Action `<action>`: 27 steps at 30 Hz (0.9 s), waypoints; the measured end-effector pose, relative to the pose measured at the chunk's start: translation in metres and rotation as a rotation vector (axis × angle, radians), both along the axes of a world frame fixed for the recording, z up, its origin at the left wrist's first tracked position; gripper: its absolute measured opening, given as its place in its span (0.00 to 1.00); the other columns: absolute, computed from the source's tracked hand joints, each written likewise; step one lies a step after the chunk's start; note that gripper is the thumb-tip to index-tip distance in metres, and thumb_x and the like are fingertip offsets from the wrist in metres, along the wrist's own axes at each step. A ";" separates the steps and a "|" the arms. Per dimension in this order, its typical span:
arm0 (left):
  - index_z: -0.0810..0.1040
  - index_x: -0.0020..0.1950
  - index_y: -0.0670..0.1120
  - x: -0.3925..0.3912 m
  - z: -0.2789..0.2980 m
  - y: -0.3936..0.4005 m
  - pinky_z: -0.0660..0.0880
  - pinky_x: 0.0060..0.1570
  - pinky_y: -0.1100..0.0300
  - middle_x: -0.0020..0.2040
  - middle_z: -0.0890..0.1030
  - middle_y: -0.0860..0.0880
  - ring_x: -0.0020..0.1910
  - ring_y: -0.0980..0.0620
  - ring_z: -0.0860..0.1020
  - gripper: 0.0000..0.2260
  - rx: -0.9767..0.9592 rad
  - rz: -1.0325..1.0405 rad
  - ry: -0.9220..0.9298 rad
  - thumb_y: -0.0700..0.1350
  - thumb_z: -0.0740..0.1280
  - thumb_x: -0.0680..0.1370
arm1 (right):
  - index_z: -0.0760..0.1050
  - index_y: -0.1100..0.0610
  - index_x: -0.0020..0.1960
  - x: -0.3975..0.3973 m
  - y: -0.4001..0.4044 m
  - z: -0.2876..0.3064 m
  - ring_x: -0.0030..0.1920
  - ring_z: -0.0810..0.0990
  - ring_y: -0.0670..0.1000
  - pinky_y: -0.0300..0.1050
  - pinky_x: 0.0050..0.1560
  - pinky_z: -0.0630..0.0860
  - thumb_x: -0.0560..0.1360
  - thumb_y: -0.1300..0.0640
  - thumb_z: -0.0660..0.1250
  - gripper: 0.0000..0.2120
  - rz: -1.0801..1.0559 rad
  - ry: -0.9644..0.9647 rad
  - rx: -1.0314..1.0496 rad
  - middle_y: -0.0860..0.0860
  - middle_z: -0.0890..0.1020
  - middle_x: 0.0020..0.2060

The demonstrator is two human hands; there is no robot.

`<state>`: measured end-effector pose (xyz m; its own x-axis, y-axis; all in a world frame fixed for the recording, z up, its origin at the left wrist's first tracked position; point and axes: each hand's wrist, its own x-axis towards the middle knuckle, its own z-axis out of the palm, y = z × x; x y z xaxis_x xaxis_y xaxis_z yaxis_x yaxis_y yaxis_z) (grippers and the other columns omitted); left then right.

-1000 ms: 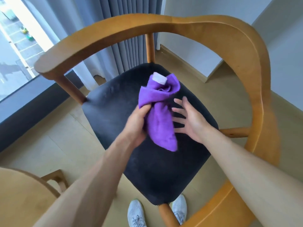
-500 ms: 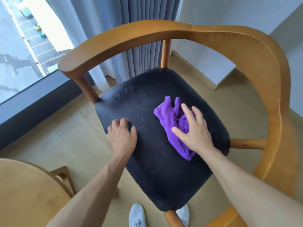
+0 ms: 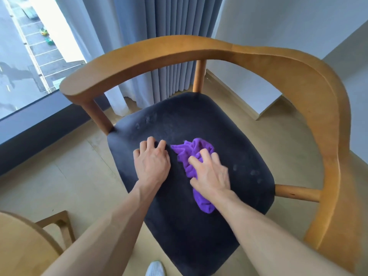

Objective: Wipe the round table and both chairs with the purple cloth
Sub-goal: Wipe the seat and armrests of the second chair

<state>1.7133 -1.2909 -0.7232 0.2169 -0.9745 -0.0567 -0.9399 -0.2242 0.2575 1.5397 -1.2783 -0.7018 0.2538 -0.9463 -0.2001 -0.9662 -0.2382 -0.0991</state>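
A wooden armchair point(image 3: 179, 48) with a curved back and a dark seat cushion point(image 3: 199, 116) stands in front of me. The purple cloth point(image 3: 192, 149) lies crumpled on the middle of the seat. My right hand point(image 3: 211, 174) is on top of the cloth, with its fingers curled into the fabric and pressing it down. My left hand point(image 3: 152, 166) rests on the bare cushion just left of the cloth, fingers bent, holding nothing. A piece of the round wooden table point(image 3: 20, 246) shows at the bottom left.
Grey curtains point(image 3: 169, 26) and a floor-length window point(image 3: 20, 56) are behind the chair, with a white wall at the right. A wooden frame piece point(image 3: 57, 222) sits beside the table. My white shoe point(image 3: 155, 268) is under the seat's front edge.
The cloth went from my left hand down onto the seat under my right hand. My right hand has slid it leftward, and my left hand moved up beside it.
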 end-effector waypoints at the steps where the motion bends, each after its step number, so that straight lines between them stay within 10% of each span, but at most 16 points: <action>1: 0.76 0.57 0.50 -0.001 -0.002 -0.001 0.69 0.52 0.49 0.58 0.75 0.48 0.56 0.44 0.72 0.09 0.000 0.000 -0.020 0.47 0.60 0.79 | 0.68 0.44 0.57 -0.015 -0.010 -0.001 0.54 0.68 0.55 0.45 0.33 0.66 0.67 0.50 0.71 0.21 -0.025 0.020 -0.022 0.47 0.66 0.57; 10: 0.81 0.61 0.55 0.007 -0.014 0.011 0.71 0.54 0.51 0.60 0.79 0.53 0.57 0.48 0.76 0.16 -0.089 0.008 -0.024 0.43 0.66 0.75 | 0.71 0.48 0.54 -0.053 -0.065 -0.019 0.54 0.72 0.61 0.48 0.37 0.68 0.66 0.52 0.73 0.18 -0.566 -0.106 -0.153 0.51 0.69 0.55; 18: 0.82 0.60 0.54 0.016 -0.015 0.007 0.71 0.51 0.50 0.58 0.80 0.51 0.57 0.46 0.77 0.19 -0.052 -0.080 -0.092 0.43 0.62 0.72 | 0.69 0.44 0.54 -0.037 -0.017 -0.008 0.52 0.69 0.53 0.44 0.31 0.69 0.64 0.50 0.71 0.21 -0.159 -0.093 -0.027 0.45 0.66 0.55; 27: 0.80 0.63 0.52 0.013 -0.018 0.012 0.70 0.55 0.49 0.63 0.79 0.48 0.61 0.45 0.75 0.21 -0.059 -0.087 -0.084 0.39 0.64 0.72 | 0.69 0.50 0.64 -0.153 -0.039 -0.019 0.61 0.69 0.65 0.59 0.54 0.75 0.71 0.52 0.71 0.23 -0.844 0.036 -0.003 0.57 0.68 0.62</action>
